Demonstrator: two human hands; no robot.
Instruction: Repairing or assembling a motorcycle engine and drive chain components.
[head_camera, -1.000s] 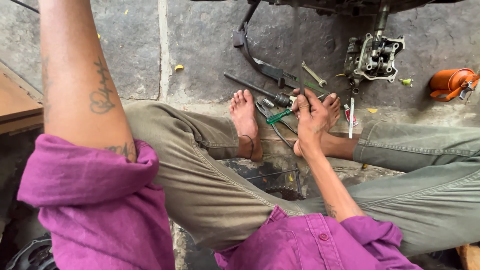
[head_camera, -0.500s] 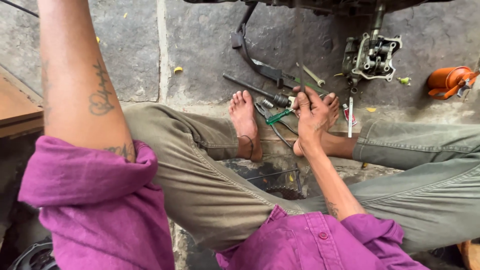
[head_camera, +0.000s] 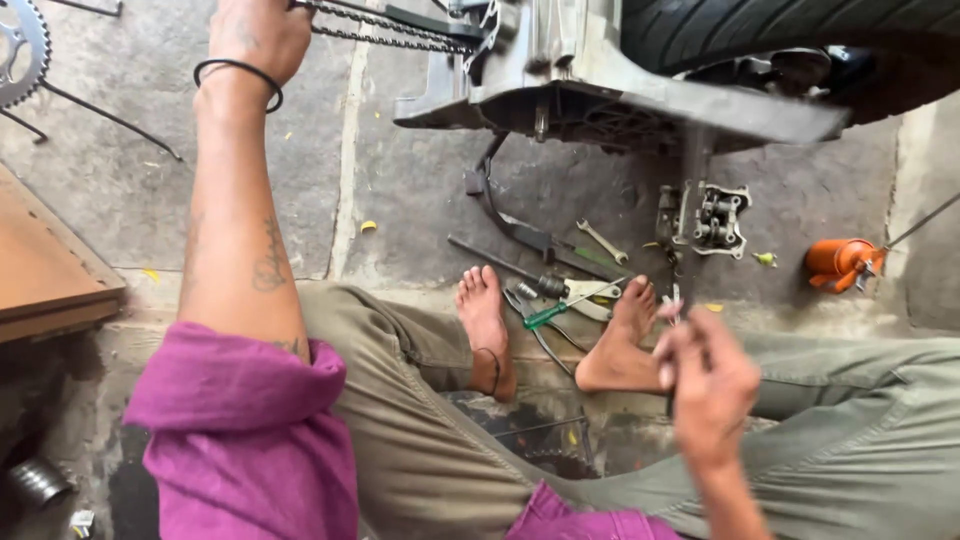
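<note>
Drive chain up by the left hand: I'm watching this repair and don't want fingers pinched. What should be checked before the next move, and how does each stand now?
1. Left hand gripping the drive chain: ok.
2. Right hand holding a thin tool securely: cannot tell, blurred.
3. Bare feet free of loose tools: not ok, pliers lie between them.
4. Tyre held still: cannot tell.
5. Orange oil can away from the legs: ok.

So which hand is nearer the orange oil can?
Right. The right hand is raised just left of and below the orange oil can; the left hand grips the chain far across.
</note>
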